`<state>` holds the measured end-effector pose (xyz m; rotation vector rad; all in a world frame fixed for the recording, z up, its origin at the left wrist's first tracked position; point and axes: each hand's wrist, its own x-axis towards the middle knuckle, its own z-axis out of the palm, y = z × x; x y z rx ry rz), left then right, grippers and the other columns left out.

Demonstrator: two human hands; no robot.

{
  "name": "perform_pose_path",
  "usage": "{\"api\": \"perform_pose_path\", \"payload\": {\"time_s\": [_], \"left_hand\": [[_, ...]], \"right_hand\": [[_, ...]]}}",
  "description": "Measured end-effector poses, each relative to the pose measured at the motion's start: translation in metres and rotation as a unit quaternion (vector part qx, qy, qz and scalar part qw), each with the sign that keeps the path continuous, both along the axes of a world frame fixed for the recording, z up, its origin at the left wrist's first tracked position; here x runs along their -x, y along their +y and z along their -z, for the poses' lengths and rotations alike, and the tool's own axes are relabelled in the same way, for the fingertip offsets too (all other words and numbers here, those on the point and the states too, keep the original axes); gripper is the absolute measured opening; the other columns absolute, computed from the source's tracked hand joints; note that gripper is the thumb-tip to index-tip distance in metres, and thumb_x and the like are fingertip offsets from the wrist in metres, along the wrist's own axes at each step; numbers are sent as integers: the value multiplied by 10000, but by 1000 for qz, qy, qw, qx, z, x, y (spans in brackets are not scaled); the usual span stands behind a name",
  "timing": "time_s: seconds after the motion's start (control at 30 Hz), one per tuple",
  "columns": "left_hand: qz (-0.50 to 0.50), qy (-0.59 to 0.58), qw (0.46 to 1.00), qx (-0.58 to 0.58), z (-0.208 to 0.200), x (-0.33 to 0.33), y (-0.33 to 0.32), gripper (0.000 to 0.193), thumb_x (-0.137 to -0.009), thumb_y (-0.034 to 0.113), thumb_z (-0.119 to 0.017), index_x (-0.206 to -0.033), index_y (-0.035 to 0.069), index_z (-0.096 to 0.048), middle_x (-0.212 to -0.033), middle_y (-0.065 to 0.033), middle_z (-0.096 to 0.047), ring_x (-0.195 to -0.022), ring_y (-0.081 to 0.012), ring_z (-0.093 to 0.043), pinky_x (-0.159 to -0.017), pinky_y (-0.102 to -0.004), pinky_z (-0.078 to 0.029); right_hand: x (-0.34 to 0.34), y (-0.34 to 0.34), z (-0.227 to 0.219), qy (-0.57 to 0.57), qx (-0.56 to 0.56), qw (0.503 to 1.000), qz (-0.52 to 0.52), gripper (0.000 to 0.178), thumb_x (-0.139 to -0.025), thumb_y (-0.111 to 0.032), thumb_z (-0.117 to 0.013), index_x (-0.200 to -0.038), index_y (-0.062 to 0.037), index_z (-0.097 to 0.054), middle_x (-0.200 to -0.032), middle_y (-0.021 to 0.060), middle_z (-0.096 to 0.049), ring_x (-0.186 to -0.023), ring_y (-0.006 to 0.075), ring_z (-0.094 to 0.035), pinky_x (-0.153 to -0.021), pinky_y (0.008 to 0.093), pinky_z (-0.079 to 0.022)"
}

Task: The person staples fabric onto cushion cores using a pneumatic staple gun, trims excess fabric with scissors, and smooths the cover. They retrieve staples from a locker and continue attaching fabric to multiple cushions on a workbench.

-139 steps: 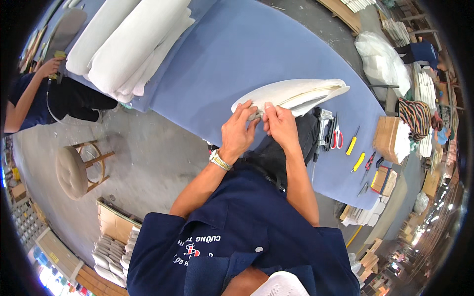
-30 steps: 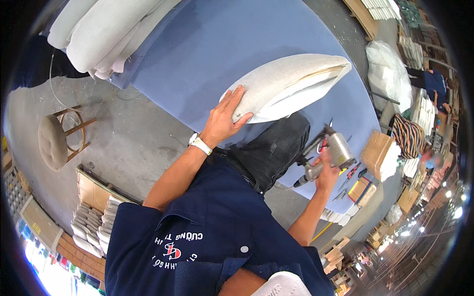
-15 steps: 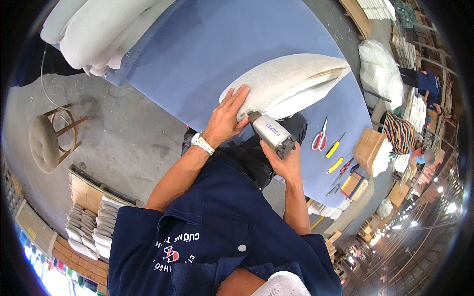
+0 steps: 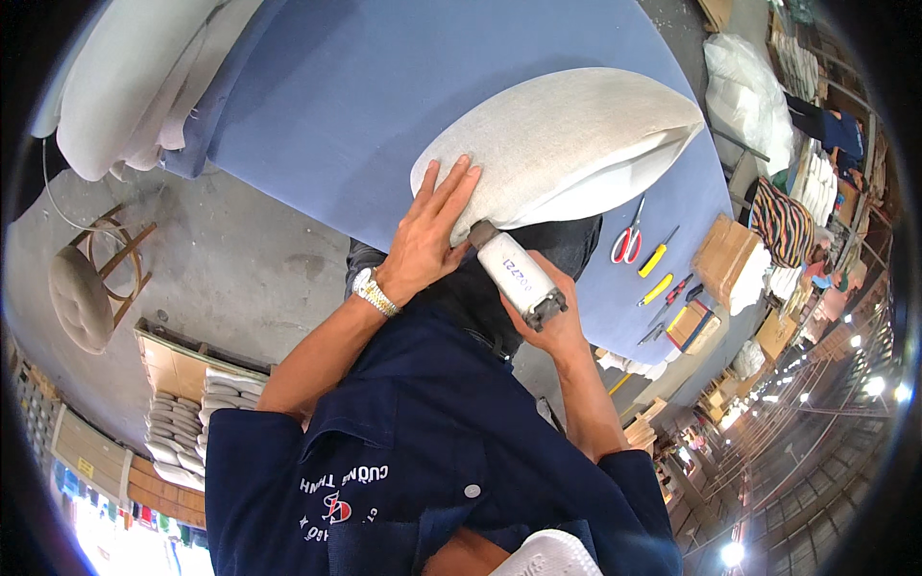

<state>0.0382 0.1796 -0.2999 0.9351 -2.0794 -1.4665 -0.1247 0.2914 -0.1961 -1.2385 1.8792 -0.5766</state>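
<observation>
A pale grey fabric-covered seat cushion (image 4: 552, 144) rests tilted at the near edge of the blue-covered table, its white underside partly showing at the lower right. My left hand (image 4: 427, 235) grips its left end, fingers spread over the fabric and thumb by the near edge. A watch circles that wrist. In my right hand (image 4: 557, 307) is a staple gun (image 4: 514, 274) with a light grey body, closed in by the fingers, which are mostly hidden beneath it. Its dark nose touches or nearly touches the cushion's near edge, close to my left thumb.
Red-handled scissors (image 4: 627, 244), a yellow-handled tool (image 4: 653, 260) and other hand tools lie on the blue table (image 4: 355, 86) at right. Stacked cushions (image 4: 130, 82) stand far left. A round stool (image 4: 82, 298) is on the floor. A cardboard box (image 4: 722, 252) sits beyond the table's right edge.
The cushion has tipped, so more of its grey face and less of its underside shows. The staple gun has shifted slightly left with it. My left hand keeps its hold.
</observation>
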Motion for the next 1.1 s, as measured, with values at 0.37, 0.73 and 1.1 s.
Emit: {"api": "perform_pose_path", "payload": {"time_s": [0.37, 0.73, 1.1], "left_hand": [[-41, 41, 998, -4, 9, -10, -33, 914, -785, -54, -749, -1591, 125, -357, -1538, -215, -488, -1392, -364, -519, -1095, -412, -488], [-52, -53, 997, 33, -18, -25, -40, 679, -933, 93, -693, -1547, 64, -404, -1447, -245, -566, -1084, -404, -686, -846, -423, -576], [-82, 10, 994, 76, -12, -22, -36, 625, -905, -10, -679, -1494, 70, -485, -1535, -164, -503, -1263, -373, -618, -920, -395, -589]], "right_hand": [[-23, -39, 3, 17, 53, 998, 20, 366, -789, -68, -759, -1123, 38, -653, -915, 180, -700, -835, 318, -721, -775, 351, -548], [-22, -44, 1, -9, 116, 992, 58, 336, -785, -92, -768, -1099, 0, -694, -946, 194, -730, -901, 405, -709, -777, 405, -555], [-9, -40, -1, -35, 114, 992, 48, 325, -822, -140, -788, -1085, 36, -714, -967, 188, -755, -889, 329, -748, -796, 383, -568]]}}
